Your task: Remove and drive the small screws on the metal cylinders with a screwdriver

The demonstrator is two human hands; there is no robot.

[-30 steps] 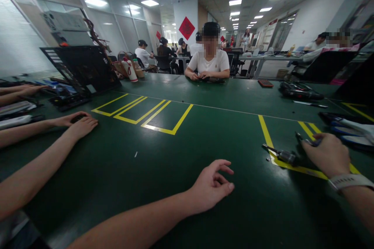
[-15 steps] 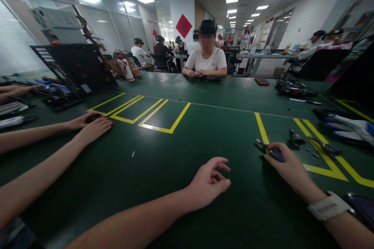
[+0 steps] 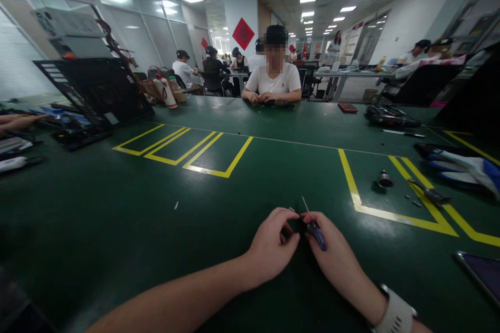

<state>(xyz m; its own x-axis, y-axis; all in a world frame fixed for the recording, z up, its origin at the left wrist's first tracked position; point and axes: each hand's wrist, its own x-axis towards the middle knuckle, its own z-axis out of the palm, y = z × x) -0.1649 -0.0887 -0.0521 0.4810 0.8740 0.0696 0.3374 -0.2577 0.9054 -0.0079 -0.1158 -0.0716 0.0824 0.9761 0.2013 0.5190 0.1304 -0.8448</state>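
Note:
My right hand [image 3: 334, 250] is closed on a small screwdriver [image 3: 317, 235] with a purple handle; a thin metal shaft points up and away from it. Close against it, my left hand [image 3: 271, 244] has its fingers bent, the index fingertip and thumb meeting a dark part between the hands. A short metal tip shows beside the left index finger. What the left fingers pinch is mostly hidden. Both hands are low over the green table [image 3: 219, 218]. To their right lie a metal cup-shaped piece [image 3: 385, 180] and a dark metal tool [image 3: 434, 196], with small bits between.
Yellow tape [image 3: 406, 217] marks boxes on the table. Blue-and-white gloves [image 3: 464, 164] lie at right, a dark-screened device [image 3: 480, 276] nearer. A black frame-like device [image 3: 101, 83] stands at left. A person in white [image 3: 273, 80] sits opposite; another person's hand [image 3: 19, 122] rests far left.
My right hand has moved left with the screwdriver and met my left hand, whose fingers have curled in. Another person's two arms and the dark object under their hands have left the left side.

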